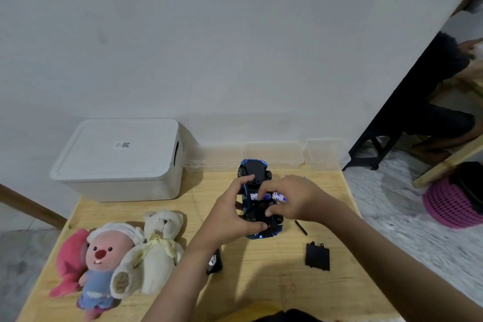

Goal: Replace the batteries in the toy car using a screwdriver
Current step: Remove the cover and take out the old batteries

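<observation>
The toy car (257, 198) lies upside down on the counter (261, 282), its long axis running near to far, nose or tail toward the wall, wheels up. The left hand (232, 217) grips it from the left side, thumb curled over the near end and fingers wrapped round the far part of the chassis, holding it steady. The right hand (290, 197) comes in from the right and sits directly over the open battery bay, its fingertips pinching a battery (278, 196) that lies crosswise to the car's length; a second battery (254, 196) shows just left of it in the bay. So the bay lies under and slightly left of the right hand, which is the nearer one to work it. The black battery cover (317, 257) rests near and right of the car, and the screwdriver (301, 227) lies just right of it, both untouched.
</observation>
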The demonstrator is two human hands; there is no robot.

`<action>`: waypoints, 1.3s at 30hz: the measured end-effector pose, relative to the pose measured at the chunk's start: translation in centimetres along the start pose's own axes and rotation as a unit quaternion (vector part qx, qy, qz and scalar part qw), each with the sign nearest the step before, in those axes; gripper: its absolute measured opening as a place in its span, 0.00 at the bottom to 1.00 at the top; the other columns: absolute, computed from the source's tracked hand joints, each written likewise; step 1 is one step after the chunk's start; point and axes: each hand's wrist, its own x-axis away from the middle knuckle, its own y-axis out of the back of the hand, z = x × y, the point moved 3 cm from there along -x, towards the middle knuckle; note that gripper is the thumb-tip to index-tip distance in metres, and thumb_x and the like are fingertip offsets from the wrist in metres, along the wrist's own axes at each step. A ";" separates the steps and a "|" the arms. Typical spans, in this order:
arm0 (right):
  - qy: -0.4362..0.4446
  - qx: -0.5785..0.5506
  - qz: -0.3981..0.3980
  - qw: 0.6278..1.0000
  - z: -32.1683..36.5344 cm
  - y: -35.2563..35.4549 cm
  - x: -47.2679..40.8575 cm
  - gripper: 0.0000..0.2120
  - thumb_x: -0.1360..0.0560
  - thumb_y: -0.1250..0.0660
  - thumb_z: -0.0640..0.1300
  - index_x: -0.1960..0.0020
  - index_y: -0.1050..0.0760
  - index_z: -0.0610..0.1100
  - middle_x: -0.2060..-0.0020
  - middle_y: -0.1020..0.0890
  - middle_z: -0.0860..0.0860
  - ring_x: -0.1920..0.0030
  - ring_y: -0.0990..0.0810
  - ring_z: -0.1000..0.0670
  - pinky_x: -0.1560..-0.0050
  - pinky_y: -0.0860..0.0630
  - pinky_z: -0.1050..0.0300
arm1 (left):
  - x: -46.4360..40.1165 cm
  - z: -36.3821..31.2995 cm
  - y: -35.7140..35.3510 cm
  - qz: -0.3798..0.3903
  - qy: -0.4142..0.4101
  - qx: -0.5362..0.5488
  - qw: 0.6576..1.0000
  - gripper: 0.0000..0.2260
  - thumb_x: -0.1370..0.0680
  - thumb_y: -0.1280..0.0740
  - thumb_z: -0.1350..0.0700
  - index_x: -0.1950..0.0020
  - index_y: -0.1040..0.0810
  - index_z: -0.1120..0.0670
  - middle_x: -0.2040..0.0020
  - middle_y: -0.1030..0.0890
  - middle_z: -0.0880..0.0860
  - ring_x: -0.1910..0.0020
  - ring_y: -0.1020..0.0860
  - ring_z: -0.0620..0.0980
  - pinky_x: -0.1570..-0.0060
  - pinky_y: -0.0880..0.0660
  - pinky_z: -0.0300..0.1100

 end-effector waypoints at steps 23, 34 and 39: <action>0.131 0.231 0.076 0.961 1.4 0.4 -2.2 0.15 0.31 0.29 0.51 0.49 0.30 0.52 0.62 0.26 0.53 0.62 0.28 0.50 0.65 0.32 0.54 | -0.3 1.1 0.0 0.041 0.035 0.033 0.998 0.41 0.40 0.21 0.61 0.32 0.33 0.40 0.40 0.26 0.48 0.53 0.22 0.48 0.55 0.22 0.38; 0.178 0.169 -0.004 0.969 0.8 0.4 -2.2 0.14 0.31 0.29 0.54 0.52 0.28 0.48 0.62 0.27 0.55 0.65 0.31 0.52 0.72 0.43 0.61 | -0.2 1.5 -0.1 0.032 0.038 0.060 0.997 0.39 0.37 0.21 0.65 0.33 0.32 0.43 0.41 0.26 0.50 0.62 0.20 0.37 0.60 0.22 0.37; 0.141 0.114 -0.070 0.981 0.1 -0.6 -1.6 0.07 0.26 0.33 0.52 0.55 0.23 0.48 0.60 0.19 0.54 0.61 0.23 0.51 0.66 0.37 0.59 | -0.1 1.7 -0.5 0.034 0.035 0.061 0.997 0.40 0.39 0.21 0.60 0.33 0.33 0.39 0.39 0.26 0.51 0.57 0.23 0.45 0.56 0.21 0.41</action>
